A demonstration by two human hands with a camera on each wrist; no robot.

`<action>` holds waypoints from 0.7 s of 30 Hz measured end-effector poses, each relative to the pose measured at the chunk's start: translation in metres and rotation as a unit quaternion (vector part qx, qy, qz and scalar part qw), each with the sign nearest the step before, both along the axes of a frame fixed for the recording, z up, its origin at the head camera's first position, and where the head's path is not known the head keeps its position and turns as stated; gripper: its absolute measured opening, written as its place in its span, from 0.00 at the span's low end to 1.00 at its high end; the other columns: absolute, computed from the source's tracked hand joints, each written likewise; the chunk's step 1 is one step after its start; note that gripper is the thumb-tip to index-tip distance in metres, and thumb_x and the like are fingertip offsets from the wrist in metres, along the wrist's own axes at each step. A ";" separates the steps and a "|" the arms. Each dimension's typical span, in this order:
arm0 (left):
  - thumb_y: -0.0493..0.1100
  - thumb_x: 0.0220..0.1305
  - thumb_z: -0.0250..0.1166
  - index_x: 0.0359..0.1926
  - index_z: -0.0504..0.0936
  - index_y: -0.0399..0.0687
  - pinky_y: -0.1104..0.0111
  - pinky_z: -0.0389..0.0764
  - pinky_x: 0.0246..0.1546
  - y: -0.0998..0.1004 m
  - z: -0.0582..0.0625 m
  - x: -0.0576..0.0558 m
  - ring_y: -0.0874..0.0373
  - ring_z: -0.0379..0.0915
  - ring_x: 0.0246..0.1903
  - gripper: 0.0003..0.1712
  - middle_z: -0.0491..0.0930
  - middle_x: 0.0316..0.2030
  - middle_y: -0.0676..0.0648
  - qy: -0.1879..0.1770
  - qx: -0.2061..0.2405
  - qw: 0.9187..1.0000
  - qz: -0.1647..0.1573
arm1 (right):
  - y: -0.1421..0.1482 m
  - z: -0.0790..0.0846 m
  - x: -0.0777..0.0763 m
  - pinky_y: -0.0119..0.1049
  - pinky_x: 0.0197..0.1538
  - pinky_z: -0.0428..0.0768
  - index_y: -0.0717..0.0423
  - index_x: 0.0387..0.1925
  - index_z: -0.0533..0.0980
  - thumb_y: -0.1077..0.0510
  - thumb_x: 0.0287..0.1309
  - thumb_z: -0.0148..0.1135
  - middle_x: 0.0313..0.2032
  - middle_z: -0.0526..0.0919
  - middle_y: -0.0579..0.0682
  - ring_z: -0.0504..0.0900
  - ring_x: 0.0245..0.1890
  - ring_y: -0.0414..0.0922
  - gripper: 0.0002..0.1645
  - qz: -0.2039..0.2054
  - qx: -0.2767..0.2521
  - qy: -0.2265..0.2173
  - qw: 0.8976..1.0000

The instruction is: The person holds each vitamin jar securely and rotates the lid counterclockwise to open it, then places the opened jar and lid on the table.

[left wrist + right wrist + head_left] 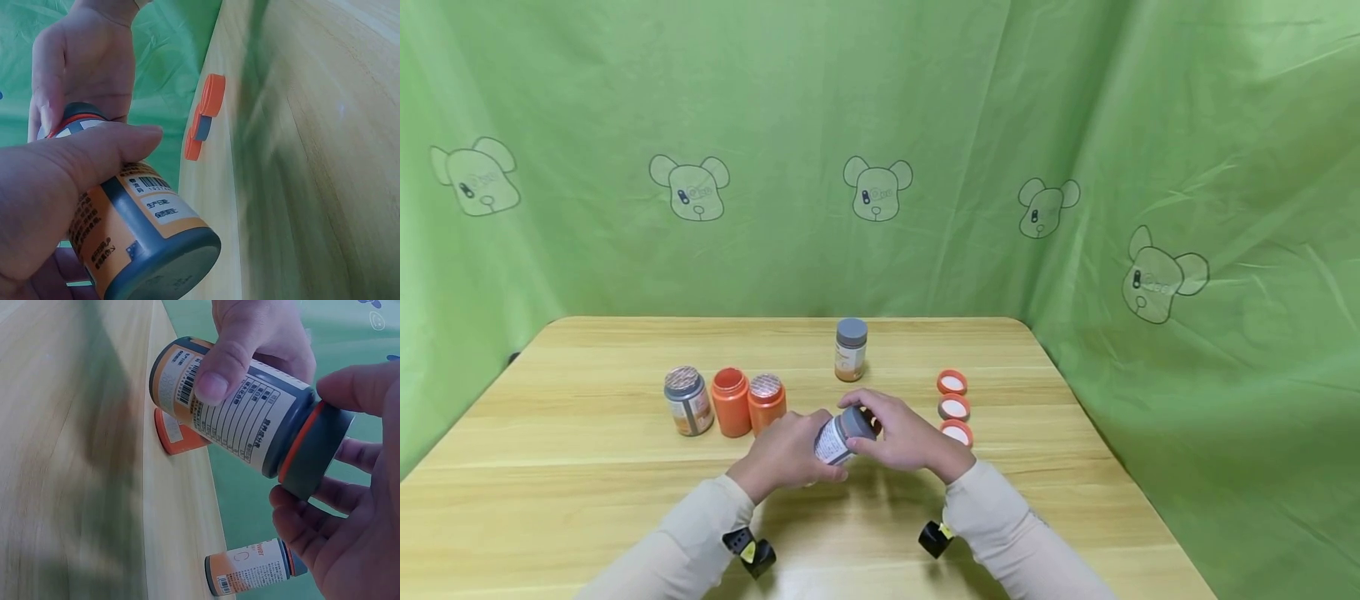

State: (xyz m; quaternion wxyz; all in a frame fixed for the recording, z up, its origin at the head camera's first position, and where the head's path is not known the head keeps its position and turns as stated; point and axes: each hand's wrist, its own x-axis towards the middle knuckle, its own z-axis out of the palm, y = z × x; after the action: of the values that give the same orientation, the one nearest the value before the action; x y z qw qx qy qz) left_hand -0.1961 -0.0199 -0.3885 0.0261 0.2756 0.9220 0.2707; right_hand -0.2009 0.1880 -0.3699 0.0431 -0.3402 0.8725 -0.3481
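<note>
between capless jars [731, 408] and loose caps [954, 407], both hands [790, 450] [902, 435] closed around a capped jar [832, 444]

Left forearm [673, 533], sleeved, enters the head view at 7 o'clock; right forearm [1015, 525], likewise sleeved, at 5 o'clock. Left hand [786, 450] grips, its fingertips mostly hidden, apparently curled. Right hand [901, 433], at the left's 3 o'clock, pinches, thumb [356, 390] opposing bent fingers [300, 528].
</note>
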 end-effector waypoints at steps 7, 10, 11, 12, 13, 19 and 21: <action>0.56 0.41 0.79 0.45 0.78 0.44 0.67 0.73 0.21 0.000 0.000 0.000 0.61 0.71 0.22 0.33 0.77 0.26 0.51 -0.005 0.005 1.000 -0.002 | 0.000 -0.001 0.000 0.42 0.41 0.78 0.57 0.58 0.69 0.47 0.67 0.56 0.44 0.76 0.50 0.76 0.39 0.44 0.25 -0.011 -0.003 0.007 1.000; 0.56 0.41 0.79 0.46 0.77 0.44 0.67 0.73 0.22 0.000 0.000 0.000 0.61 0.72 0.23 0.34 0.77 0.27 0.51 -0.007 0.003 1.000 -0.002 | -0.001 -0.001 0.001 0.40 0.41 0.77 0.56 0.58 0.69 0.46 0.68 0.54 0.42 0.76 0.48 0.76 0.39 0.44 0.24 -0.027 0.001 -0.004 1.000; 0.56 0.42 0.79 0.46 0.77 0.44 0.67 0.73 0.22 0.000 0.000 0.000 0.61 0.72 0.23 0.34 0.77 0.27 0.51 -0.008 0.002 1.000 -0.002 | -0.002 -0.001 0.001 0.39 0.41 0.77 0.55 0.58 0.69 0.46 0.68 0.54 0.41 0.76 0.48 0.76 0.38 0.44 0.23 -0.029 0.003 -0.008 1.000; 0.56 0.42 0.79 0.46 0.77 0.44 0.67 0.73 0.22 0.000 0.000 0.000 0.61 0.72 0.23 0.34 0.78 0.27 0.51 -0.008 0.001 1.000 -0.001 | -0.002 -0.001 0.001 0.38 0.40 0.77 0.55 0.57 0.69 0.47 0.68 0.55 0.40 0.76 0.48 0.76 0.38 0.44 0.23 -0.028 0.002 -0.012 1.000; 0.56 0.42 0.79 0.46 0.77 0.44 0.67 0.73 0.22 0.000 0.000 0.000 0.61 0.72 0.23 0.34 0.78 0.27 0.51 -0.009 0.001 1.000 -0.001 | -0.002 -0.001 0.001 0.38 0.40 0.77 0.55 0.58 0.69 0.48 0.67 0.56 0.41 0.76 0.48 0.76 0.38 0.44 0.23 -0.027 0.001 -0.015 1.000; 0.56 0.41 0.79 0.46 0.77 0.44 0.67 0.73 0.23 -0.001 0.000 0.000 0.61 0.72 0.23 0.34 0.78 0.28 0.51 -0.005 0.001 1.000 -0.001 | 0.000 -0.001 0.000 0.39 0.38 0.78 0.57 0.58 0.69 0.54 0.62 0.59 0.44 0.76 0.49 0.75 0.38 0.47 0.24 0.001 -0.009 -0.004 1.000; 0.56 0.41 0.79 0.46 0.77 0.43 0.67 0.73 0.22 -0.001 0.000 0.000 0.61 0.72 0.23 0.34 0.78 0.28 0.51 -0.002 0.001 1.000 -0.003 | 0.000 -0.001 0.000 0.39 0.37 0.78 0.57 0.58 0.69 0.54 0.62 0.59 0.44 0.75 0.49 0.75 0.37 0.47 0.24 0.008 -0.010 0.000 1.000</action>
State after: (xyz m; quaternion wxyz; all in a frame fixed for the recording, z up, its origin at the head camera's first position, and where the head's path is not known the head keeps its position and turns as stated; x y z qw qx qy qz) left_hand -0.1964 -0.0207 -0.3889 0.0285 0.2779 0.9207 0.2725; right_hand -0.2004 0.1882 -0.3712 0.0421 -0.3476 0.8661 -0.3569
